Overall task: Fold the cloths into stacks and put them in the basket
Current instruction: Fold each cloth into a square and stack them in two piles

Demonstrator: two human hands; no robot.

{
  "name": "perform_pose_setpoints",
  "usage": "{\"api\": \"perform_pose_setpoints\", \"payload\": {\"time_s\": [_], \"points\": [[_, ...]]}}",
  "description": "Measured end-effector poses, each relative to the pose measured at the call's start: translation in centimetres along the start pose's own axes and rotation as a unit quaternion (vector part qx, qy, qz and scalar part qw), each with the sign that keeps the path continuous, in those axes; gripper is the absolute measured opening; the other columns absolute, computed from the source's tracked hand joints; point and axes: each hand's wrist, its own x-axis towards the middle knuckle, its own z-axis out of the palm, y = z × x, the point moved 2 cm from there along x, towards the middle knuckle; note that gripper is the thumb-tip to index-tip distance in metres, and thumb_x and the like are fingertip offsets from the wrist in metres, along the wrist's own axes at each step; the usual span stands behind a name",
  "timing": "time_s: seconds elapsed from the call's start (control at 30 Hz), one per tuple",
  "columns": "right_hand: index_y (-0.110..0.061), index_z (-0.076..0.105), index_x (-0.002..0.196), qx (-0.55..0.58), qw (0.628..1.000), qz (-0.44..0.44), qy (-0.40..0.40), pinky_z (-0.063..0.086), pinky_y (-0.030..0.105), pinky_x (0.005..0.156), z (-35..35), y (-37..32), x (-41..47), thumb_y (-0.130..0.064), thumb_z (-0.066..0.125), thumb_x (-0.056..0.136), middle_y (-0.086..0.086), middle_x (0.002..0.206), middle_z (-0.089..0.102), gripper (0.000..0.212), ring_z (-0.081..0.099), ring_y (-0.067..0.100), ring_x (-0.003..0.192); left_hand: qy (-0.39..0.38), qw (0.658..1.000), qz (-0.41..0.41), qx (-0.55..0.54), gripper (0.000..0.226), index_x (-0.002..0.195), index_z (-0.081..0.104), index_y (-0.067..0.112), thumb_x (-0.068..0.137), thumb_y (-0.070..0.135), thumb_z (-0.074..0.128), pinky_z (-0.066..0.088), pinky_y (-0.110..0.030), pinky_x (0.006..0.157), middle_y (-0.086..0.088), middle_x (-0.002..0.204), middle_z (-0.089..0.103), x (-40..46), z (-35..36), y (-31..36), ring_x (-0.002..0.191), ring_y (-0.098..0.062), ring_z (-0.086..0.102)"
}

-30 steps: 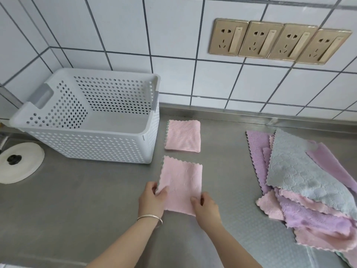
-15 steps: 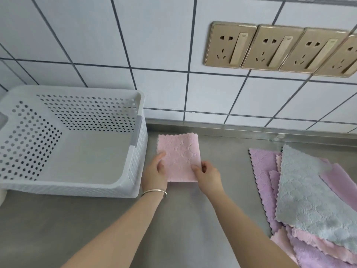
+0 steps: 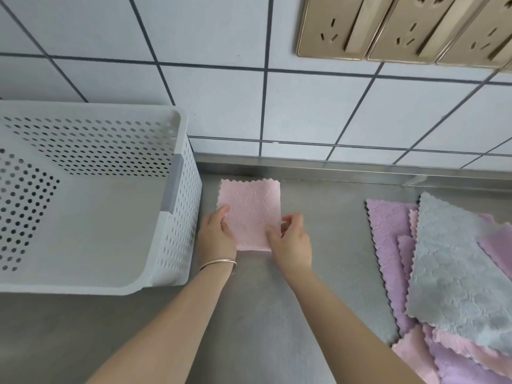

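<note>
Hands squaring up a pink cloth (image 3: 250,214)
Left hand (image 3: 217,235) and right hand (image 3: 291,241) are pinching its sides (basket (image 3: 177,217) just beside).

Premises: a kitchen or utility work area, most likely domestic. Evidence: a stainless-steel counter (image 3: 318,217) fills the lower frame, with a raised steel lip along its back edge. The wall behind is faced in white tiles (image 3: 216,101) with dark grout. A row of gold-coloured wall sockets (image 3: 388,26) with switches sits at upper right. A white perforated plastic basket (image 3: 91,281) stands at left, and a heap of small cleaning cloths (image 3: 454,275) lies at lower right.
</note>
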Motion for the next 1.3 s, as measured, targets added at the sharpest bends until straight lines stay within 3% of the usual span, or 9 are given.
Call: {"api": "perform_pose_setpoints", "payload": {"time_s": [0.1,0.2,0.3,0.43,0.67,0.83,0.97,1.17,1.3], "points": [[-0.017,0.051,0.117,-0.131,0.977,-0.156,0.059,0.05,0.033,0.07,-0.2,-0.3,0.2,-0.01,0.066,0.072,0.007,0.115,0.053,0.048,0.053,0.028,0.096,-0.007,0.996,0.022,0.081,0.034,0.123,0.056,0.022,0.092,0.011,0.046,0.042,-0.027,0.084,-0.005,0.134,0.045,-0.1,0.1,0.0,0.113,-0.026,0.051],[-0.024,0.057,0.116,-0.328,0.893,-0.306,0.049,0.051,0.035,0.082,0.3,-0.6,0.6,-0.014,0.071,0.064,0.005,0.134,0.053,0.055,0.047,0.029,0.117,-0.025,0.96,0.122,0.25,0.045,0.134,0.046,0.02,0.089,0.03,0.044,0.031,-0.047,0.107,-0.006,0.148,0.034,-0.7,0.6,0.2,0.132,-0.033,0.034],[-0.024,0.021,0.147,-0.384,0.866,-0.307,-0.093,0.013,0.038,0.116,1.3,-0.2,1.6,-0.029,0.039,0.096,-0.005,0.158,0.004,0.054,0.0,0.02,0.146,-0.105,0.902,0.191,0.373,0.064,0.147,0.015,0.024,0.089,0.046,0.007,-0.001,-0.05,0.114,0.002,0.158,0.008,-0.5,1.5,0.1,0.146,-0.023,0.004],[-0.02,-0.009,0.148,-0.39,0.869,-0.273,-0.136,-0.002,0.038,0.117,1.5,0.7,1.9,-0.037,0.01,0.097,-0.009,0.147,-0.03,0.057,-0.018,0.013,0.143,-0.167,0.893,0.155,0.388,0.059,0.145,-0.014,0.029,0.096,0.047,0.014,-0.008,-0.053,0.114,0.006,0.154,-0.022,0.0,2.1,-1.1,0.143,-0.016,-0.02],[-0.019,0.008,0.149,-0.337,0.889,-0.264,-0.162,0.011,0.036,0.118,1.2,-1.6,2.2,-0.03,0.037,0.096,-0.004,0.158,0.003,0.062,0.004,0.014,0.145,-0.196,0.883,0.109,0.413,0.061,0.146,-0.011,0.031,0.096,0.045,0.02,-0.004,-0.055,0.115,0.003,0.156,-0.019,1.2,-0.1,-0.5,0.143,-0.018,-0.019],[-0.014,0.056,0.117,-0.206,0.95,-0.228,0.052,0.049,0.033,0.081,-5.5,3.2,-2.2,-0.022,0.041,0.073,0.003,0.116,0.062,0.048,0.06,0.026,0.101,-0.089,0.918,0.263,0.284,0.057,0.136,0.039,0.009,0.084,0.023,0.057,0.029,-0.053,0.108,-0.018,0.14,0.04,-2.8,1.0,4.6,0.128,-0.038,0.037],[-0.018,0.053,0.109,-0.201,0.953,-0.144,0.174,0.053,0.031,0.075,-12.5,11.3,-6.4,-0.017,0.05,0.065,0.003,0.107,0.063,0.044,0.059,0.023,0.091,-0.134,0.886,0.406,0.178,0.046,0.115,0.056,0.011,0.073,0.029,0.052,0.049,-0.041,0.088,-0.012,0.112,0.062,-10.6,6.3,8.2,0.098,-0.033,0.061],[-0.016,0.061,0.105,-0.295,0.93,-0.036,0.218,0.054,0.038,0.074,-21.8,20.2,-10.8,-0.009,0.074,0.052,0.004,0.107,0.065,0.055,0.061,0.027,0.097,-0.245,0.794,0.526,0.182,0.049,0.099,0.062,0.02,0.052,0.024,0.075,0.043,-0.029,0.077,0.002,0.096,0.067,-20.2,13.4,10.9,0.082,-0.022,0.065],[-0.02,0.065,0.107,-0.36,0.911,-0.054,0.195,0.052,0.037,0.083,-23.7,22.4,-10.4,-0.01,0.049,0.066,0.001,0.115,0.066,0.046,0.061,0.025,0.104,-0.267,0.776,0.529,0.217,0.044,0.097,0.064,0.021,0.054,0.02,0.074,0.055,-0.03,0.072,0.004,0.093,0.068,-22.2,16.2,11.9,0.079,-0.021,0.066]]}}
